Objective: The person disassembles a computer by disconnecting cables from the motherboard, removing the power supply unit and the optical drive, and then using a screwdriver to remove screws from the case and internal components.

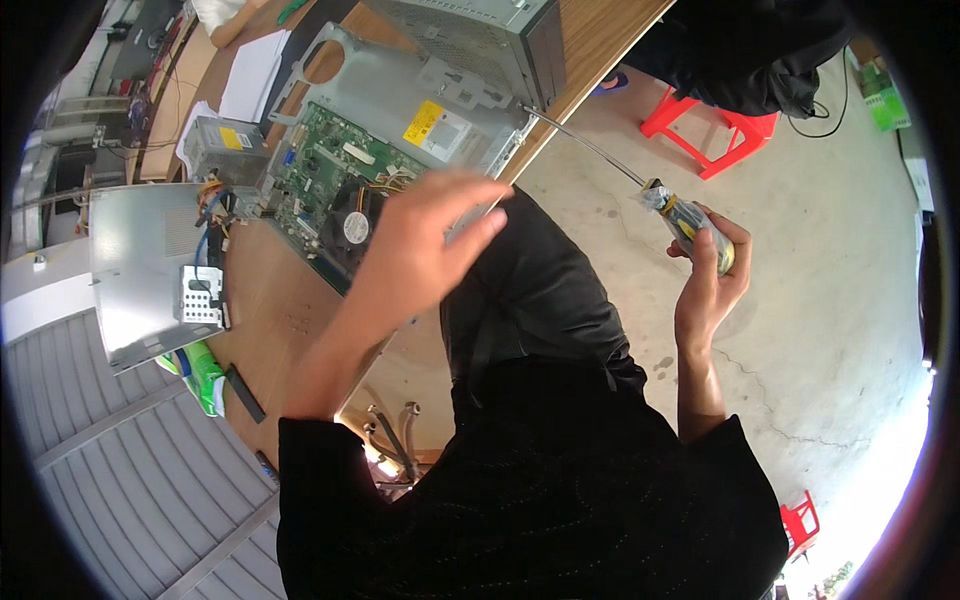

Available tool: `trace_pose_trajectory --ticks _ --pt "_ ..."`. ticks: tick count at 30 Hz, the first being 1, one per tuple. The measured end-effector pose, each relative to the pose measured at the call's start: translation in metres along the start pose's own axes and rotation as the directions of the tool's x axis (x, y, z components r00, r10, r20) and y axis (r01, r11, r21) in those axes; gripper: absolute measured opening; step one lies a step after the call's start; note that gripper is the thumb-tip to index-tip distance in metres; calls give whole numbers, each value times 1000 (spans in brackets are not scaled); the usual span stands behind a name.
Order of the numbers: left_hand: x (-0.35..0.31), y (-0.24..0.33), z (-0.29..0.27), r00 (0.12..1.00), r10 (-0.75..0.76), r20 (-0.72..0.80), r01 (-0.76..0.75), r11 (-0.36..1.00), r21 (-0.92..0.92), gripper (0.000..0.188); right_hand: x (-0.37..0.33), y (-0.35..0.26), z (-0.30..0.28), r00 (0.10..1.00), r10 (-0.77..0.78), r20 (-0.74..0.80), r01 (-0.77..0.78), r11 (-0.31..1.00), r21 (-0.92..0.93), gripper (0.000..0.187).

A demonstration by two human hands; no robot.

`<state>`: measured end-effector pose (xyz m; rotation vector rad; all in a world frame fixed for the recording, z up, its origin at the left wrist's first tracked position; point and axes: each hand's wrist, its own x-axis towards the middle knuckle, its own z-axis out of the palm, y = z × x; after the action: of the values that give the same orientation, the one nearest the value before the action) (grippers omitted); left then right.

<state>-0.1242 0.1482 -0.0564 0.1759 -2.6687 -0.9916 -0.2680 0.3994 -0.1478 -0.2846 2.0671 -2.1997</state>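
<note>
A screwdriver (690, 222) with a yellow and dark handle, partly wrapped in clear plastic, sits in my right hand (712, 270). Its long thin shaft points up and left, and the tip is at the corner of an open metal computer case (385, 95). My left hand (425, 235) hovers over the near edge of the case, fingers together and stretched out, slightly blurred, with nothing visible in it. Beneath and beside it lie a black cooling fan (352, 215) and a green motherboard (320, 160). Whether the left hand touches the case is hidden.
Left of the case are a metal power supply (222, 145) with cables and a grey side panel (145, 265). Another computer tower (490, 40) stands behind. A green package (205, 380) lies near the wooden table's (275, 330) edge. A red stool (710, 135) stands on the floor at right.
</note>
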Motion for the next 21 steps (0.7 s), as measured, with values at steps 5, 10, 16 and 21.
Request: trace_pose_trajectory --ticks 5,10,16,21 --pt "44 -49 -6 976 -214 -38 216 975 61 23 1 -2 3 992 -127 15 127 992 -13 27" --pt "69 -81 13 982 -188 3 186 976 113 26 8 3 -1 999 54 -2 -54 998 30 28" --pt "83 -84 25 989 -138 59 130 983 131 23 4 2 -5 989 145 -19 -146 987 -68 31" --pt "85 -88 26 992 -126 30 124 991 50 20 13 1 -14 970 239 48 -221 945 -241 44"
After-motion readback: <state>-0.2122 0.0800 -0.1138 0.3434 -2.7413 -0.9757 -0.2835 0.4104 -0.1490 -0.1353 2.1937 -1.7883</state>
